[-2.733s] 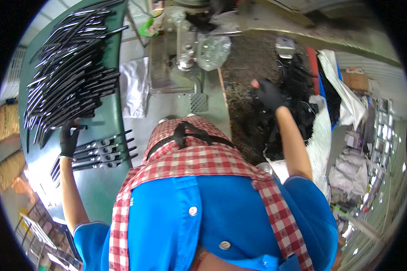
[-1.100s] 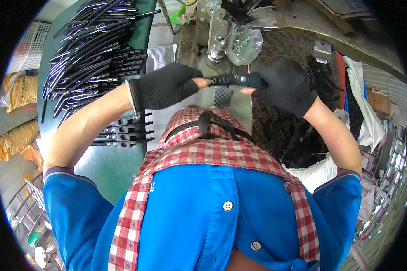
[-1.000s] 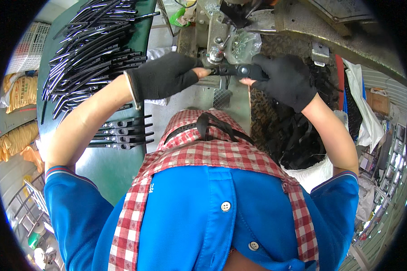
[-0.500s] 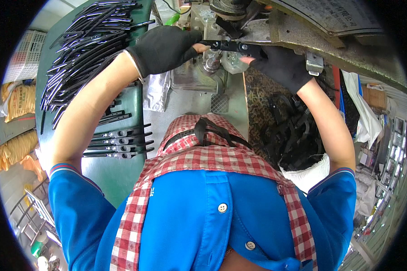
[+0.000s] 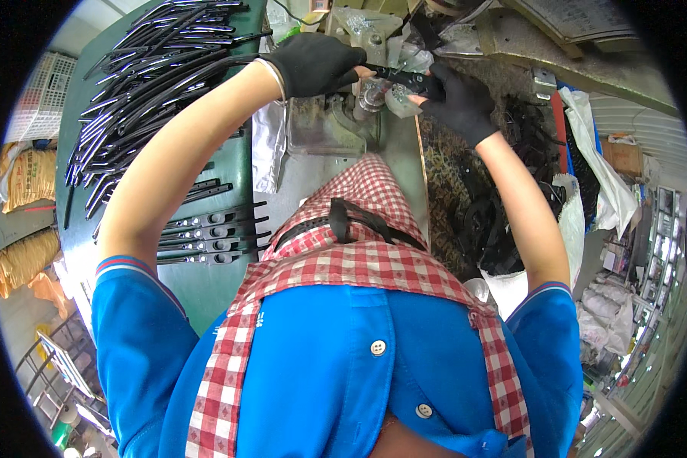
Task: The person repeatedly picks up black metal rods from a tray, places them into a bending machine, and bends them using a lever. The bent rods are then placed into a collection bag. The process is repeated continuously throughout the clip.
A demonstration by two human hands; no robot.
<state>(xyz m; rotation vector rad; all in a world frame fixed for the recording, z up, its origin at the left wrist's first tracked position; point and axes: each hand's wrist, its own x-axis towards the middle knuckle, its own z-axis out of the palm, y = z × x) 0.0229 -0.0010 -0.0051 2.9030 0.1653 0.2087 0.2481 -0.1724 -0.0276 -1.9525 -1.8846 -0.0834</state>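
Note:
My left hand (image 5: 313, 64), in a black fingerless-tipped glove, is closed on one end of a black wiper arm (image 5: 395, 74). My right hand (image 5: 461, 104), gloved the same way, grips its other end. The piece is held above a metal post (image 5: 370, 98) on the machine. Clear plastic bags (image 5: 401, 101) with small parts lie close behind and beside it. Both palms hide much of the piece's ends.
On the green table (image 5: 198, 294) at left lie a heap of long black wiper arms (image 5: 149, 95) and a neat row of several more (image 5: 215, 235). Black parts (image 5: 496, 229) fill a sack at right. A heavy machine frame (image 5: 572, 57) overhangs the far right.
The wiper arm has swung to a tilt, right end lower, and moved a little right. My left hand has moved right and farther away; my right hand has shifted left.

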